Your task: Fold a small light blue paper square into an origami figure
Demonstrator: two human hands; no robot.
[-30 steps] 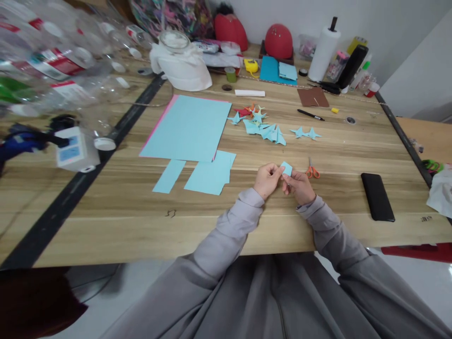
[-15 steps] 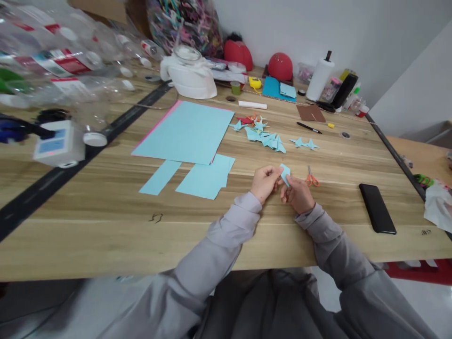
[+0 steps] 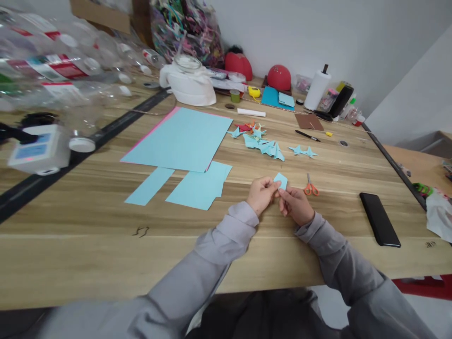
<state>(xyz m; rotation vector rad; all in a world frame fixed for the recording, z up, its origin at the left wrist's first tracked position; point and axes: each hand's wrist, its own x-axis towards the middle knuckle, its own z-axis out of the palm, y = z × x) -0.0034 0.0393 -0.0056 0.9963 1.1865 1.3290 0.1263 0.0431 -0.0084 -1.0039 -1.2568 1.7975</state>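
Observation:
A small folded piece of light blue paper [image 3: 281, 181] is pinched between my two hands above the table. My left hand [image 3: 262, 194] grips its left edge, and my right hand [image 3: 295, 203] holds its lower right corner. Just right of my right hand lie orange-handled scissors [image 3: 311, 186]. Beyond the hands sits a cluster of folded blue paper shapes [image 3: 270, 149], with red and orange ones behind it. Two more blue shapes [image 3: 303, 151] lie to its right. Cut blue sheets [image 3: 197, 186] and a blue strip [image 3: 150, 186] rest on the left.
Large blue sheets [image 3: 180, 136] over pink paper lie left of centre. A black phone [image 3: 379, 219] is at the right. Plastic bottles [image 3: 52, 68] and a white device [image 3: 42, 148] crowd the left. A pen [image 3: 307, 135] and brown paper [image 3: 309, 122] lie farther back.
The small blue paper has turned in my fingers and now shows a broader face. The whole view has shifted slightly, with the table lower in the picture. Both hands still hold the paper.

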